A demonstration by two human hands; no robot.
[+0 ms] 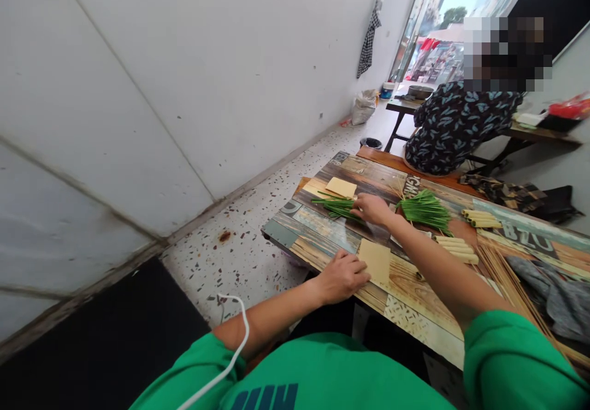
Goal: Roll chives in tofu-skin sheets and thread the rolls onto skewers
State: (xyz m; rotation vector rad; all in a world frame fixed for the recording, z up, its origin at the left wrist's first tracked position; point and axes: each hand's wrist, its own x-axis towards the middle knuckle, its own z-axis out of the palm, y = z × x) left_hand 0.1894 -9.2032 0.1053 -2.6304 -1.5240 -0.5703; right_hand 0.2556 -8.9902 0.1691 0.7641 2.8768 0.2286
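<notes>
In the head view my left hand (pixel 343 276) is at the table's near edge, its closed fingers on the left edge of a thin yellow square sheet (pixel 377 261), perhaps a tofu skin. My right hand (pixel 371 208) reaches across to a small bunch of green chives (pixel 335 205), with its fingers closed at the bunch's right end; the fingertips are partly hidden. Behind these chives lies a short stack of similar yellow sheets (pixel 342 187). A larger pile of cut chives (pixel 424 211) sits to the right of my right hand.
Yellow rolls (pixel 456 250) lie beyond my right forearm, with more rolls (pixel 482 219) farther back. Long thin wooden skewers (pixel 504 281) and a grey cloth (pixel 555 293) cover the table's right side. A person in a patterned shirt (pixel 461 124) sits on a bench (pixel 391 159) behind the table.
</notes>
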